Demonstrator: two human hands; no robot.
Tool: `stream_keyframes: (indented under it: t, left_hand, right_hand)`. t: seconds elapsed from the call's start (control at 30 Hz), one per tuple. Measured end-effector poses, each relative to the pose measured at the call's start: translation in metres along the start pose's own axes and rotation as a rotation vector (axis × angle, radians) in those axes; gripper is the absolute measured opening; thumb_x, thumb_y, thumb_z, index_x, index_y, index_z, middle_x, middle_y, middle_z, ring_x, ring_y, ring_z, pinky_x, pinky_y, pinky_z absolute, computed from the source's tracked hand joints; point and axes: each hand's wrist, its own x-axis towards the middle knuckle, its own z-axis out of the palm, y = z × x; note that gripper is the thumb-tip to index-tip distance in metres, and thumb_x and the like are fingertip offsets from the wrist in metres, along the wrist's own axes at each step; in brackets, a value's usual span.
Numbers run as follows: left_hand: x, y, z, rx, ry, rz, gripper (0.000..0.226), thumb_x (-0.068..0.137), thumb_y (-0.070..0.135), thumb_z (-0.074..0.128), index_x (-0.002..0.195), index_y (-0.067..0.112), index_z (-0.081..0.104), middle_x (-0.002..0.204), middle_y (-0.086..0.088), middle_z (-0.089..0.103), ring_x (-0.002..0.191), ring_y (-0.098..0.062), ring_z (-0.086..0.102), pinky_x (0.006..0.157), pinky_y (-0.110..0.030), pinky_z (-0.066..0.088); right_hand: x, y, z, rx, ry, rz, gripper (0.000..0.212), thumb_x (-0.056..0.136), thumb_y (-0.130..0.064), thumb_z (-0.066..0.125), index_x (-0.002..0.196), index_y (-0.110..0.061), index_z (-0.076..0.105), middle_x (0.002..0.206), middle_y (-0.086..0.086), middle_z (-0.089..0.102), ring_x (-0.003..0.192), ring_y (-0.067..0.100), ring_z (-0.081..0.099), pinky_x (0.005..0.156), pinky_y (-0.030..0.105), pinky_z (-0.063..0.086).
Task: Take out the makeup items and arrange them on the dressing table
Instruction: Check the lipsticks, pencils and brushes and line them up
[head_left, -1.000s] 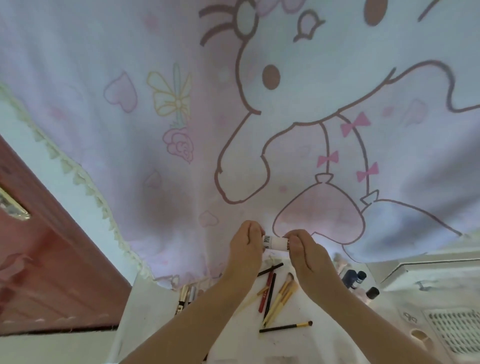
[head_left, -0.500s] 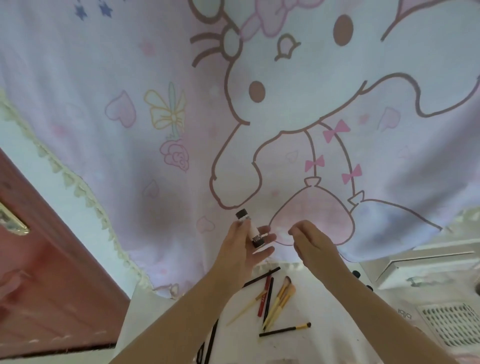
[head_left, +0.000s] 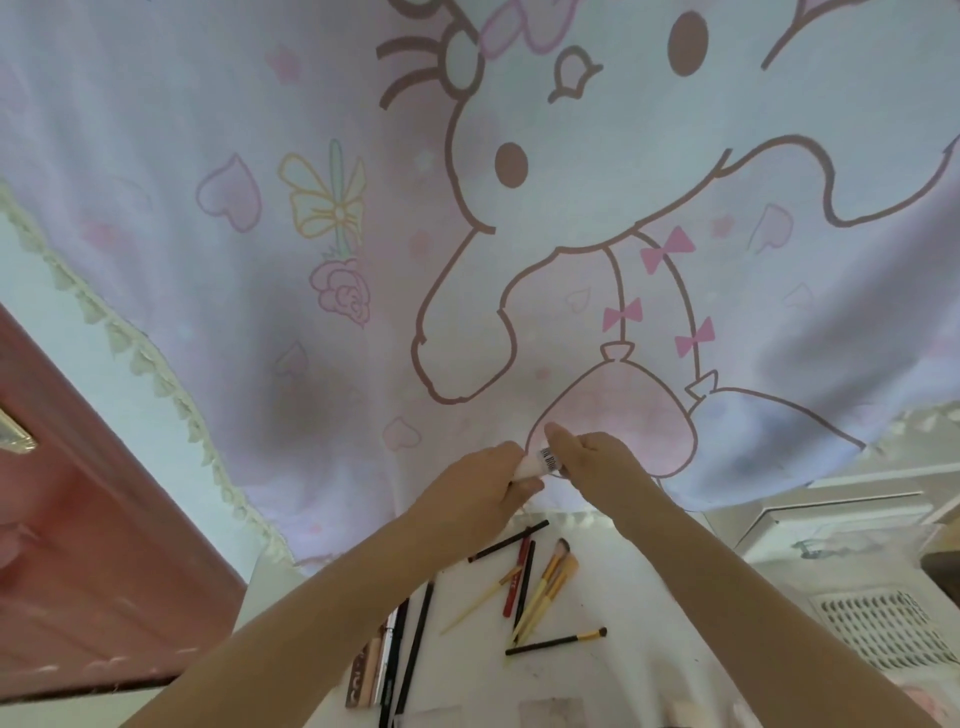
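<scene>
Both forearms reach to frame centre; left hand (head_left: 480, 491) and right hand (head_left: 597, 460) fingers pinch small white barcoded tube (head_left: 540, 464) above white desk (head_left: 623, 597).

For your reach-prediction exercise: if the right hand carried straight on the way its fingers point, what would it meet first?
The right hand points leftward at the small tube it already pinches; just beyond lies the left hand.

tube (head_left: 540, 464) ends hidden by both hands | pencils (head_left: 402, 670) cut off at bottom edge
</scene>
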Motion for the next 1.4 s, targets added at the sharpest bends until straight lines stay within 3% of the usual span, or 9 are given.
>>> stream_keyframes:
  t: [0.17,0.37,0.47,0.6,0.77,0.93,1.13,1.3,1.4]
  left_hand:
    - [-0.007,0.004,-0.002,-0.020,0.033,0.106,0.023,0.097,0.031,0.030,0.091,0.012,0.041,0.063,0.009,0.034,0.050,-0.004,0.032,0.047,-0.015,0.028]
    - [-0.016,0.013,-0.021,-0.874,-0.360,-0.041,0.030,0.097,0.028,0.027,0.072,0.016,0.040,0.047,0.014,0.031,0.038,0.001,0.024,0.038,-0.009,0.024]
    - [-0.014,0.007,-0.022,-0.647,-0.273,-0.064,0.027,0.097,0.026,0.031,0.073,0.019,0.042,0.052,0.008,0.033,0.035,0.000,0.029,0.038,-0.009,0.027]
    - [-0.015,0.001,-0.017,-0.567,-0.264,-0.089,0.028,0.097,0.025,0.032,0.071,0.022,0.041,0.054,0.007,0.033,0.035,0.001,0.031,0.039,-0.008,0.028]
    - [-0.013,-0.003,-0.011,-0.394,-0.209,-0.045,0.026,0.097,0.029,0.032,0.077,0.017,0.044,0.056,0.008,0.037,0.039,0.002,0.035,0.042,-0.006,0.030]
    - [-0.014,-0.010,-0.013,-0.422,-0.205,-0.063,0.027,0.097,0.028,0.032,0.073,0.022,0.043,0.055,0.008,0.039,0.036,0.004,0.038,0.042,-0.004,0.031]
    - [-0.011,-0.016,-0.011,-0.332,-0.227,-0.054,0.026,0.097,0.030,0.032,0.076,0.021,0.043,0.058,0.009,0.040,0.038,0.005,0.039,0.042,-0.004,0.031]
    - [-0.007,-0.018,-0.011,-0.368,-0.222,-0.077,0.026,0.097,0.029,0.034,0.073,0.024,0.044,0.055,0.009,0.040,0.035,0.005,0.038,0.041,-0.004,0.031]
    - [-0.006,-0.018,-0.010,-0.394,-0.226,-0.076,0.026,0.097,0.029,0.034,0.073,0.024,0.044,0.054,0.009,0.039,0.035,0.004,0.038,0.041,-0.005,0.031]
  right_hand:
    - [-0.012,0.000,0.002,0.238,0.130,-0.169,0.053,0.092,-0.026,0.044,0.043,-0.018,0.026,0.038,-0.009,0.022,0.036,0.006,0.019,0.037,0.012,0.017]
    - [-0.026,0.000,-0.017,0.015,0.069,-0.630,0.030,0.079,-0.037,0.031,0.051,-0.029,0.032,0.040,-0.010,0.032,0.041,0.006,0.038,0.041,0.011,0.029]
    - [-0.019,0.006,-0.033,-0.152,-0.218,-0.620,0.021,0.091,-0.016,0.040,0.077,-0.030,0.046,0.069,-0.014,0.047,0.059,0.001,0.047,0.056,0.011,0.042]
    - [-0.017,0.015,-0.039,-0.049,-0.325,-0.636,0.038,0.083,0.001,0.048,0.094,-0.036,0.046,0.096,-0.017,0.051,0.082,0.003,0.059,0.071,0.014,0.051]
    - [-0.011,0.017,-0.024,-0.064,-0.366,-0.427,0.021,0.094,-0.025,0.039,0.077,-0.030,0.049,0.053,-0.014,0.060,0.045,-0.002,0.054,0.051,0.016,0.047]
    - [-0.008,0.021,-0.030,0.107,-0.390,-0.515,0.050,0.081,0.010,0.048,0.097,-0.037,0.045,0.099,-0.015,0.054,0.092,-0.002,0.059,0.071,0.016,0.053]
    - [0.002,0.015,-0.023,-0.020,-0.425,-0.444,0.021,0.093,-0.017,0.043,0.079,-0.032,0.050,0.066,-0.013,0.059,0.057,-0.001,0.059,0.054,0.011,0.047]
    - [0.000,0.018,-0.026,0.061,-0.434,-0.553,0.045,0.077,0.001,0.052,0.100,-0.037,0.043,0.107,-0.022,0.048,0.102,-0.014,0.049,0.083,0.009,0.047]
    - [0.002,0.019,-0.021,0.037,-0.377,-0.495,0.030,0.090,-0.015,0.049,0.094,-0.043,0.042,0.094,-0.021,0.055,0.084,-0.016,0.055,0.072,0.006,0.047]
